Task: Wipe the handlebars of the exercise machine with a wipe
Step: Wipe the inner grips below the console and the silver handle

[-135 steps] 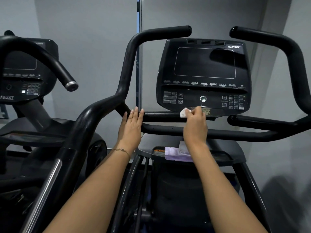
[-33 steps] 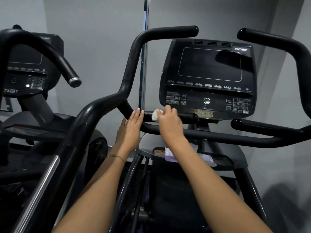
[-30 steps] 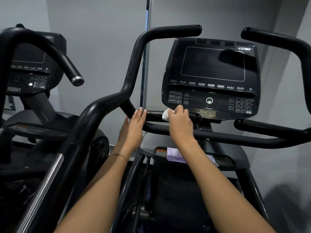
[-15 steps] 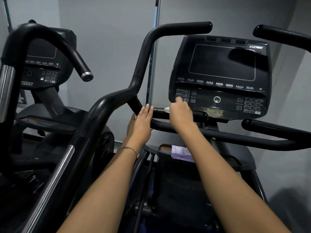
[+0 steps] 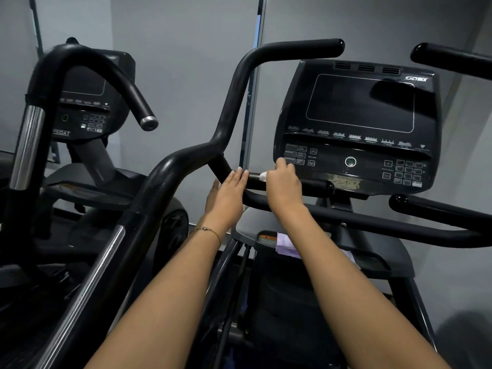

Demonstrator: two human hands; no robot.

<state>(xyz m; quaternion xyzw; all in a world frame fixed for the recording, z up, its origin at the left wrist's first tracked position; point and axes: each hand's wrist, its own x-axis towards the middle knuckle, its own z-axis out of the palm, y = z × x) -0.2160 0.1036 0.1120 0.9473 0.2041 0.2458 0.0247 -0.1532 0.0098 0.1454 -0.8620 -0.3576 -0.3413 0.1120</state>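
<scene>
I have one view only: a wide-angle camera worn on the person's head. It faces forward and down, close to the Cybex console (image 5: 356,123) and the short handlebar (image 5: 314,185) under it, with a second machine (image 5: 87,107) at the left edge.

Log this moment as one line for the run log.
step: wipe | right hand: grips wipe against short handlebar | left hand: fingers straight, resting on same handlebar

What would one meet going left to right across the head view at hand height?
From the left: neighbouring machine's console → left hand → wipe → right hand → short handlebar's free end → keypad.
</scene>
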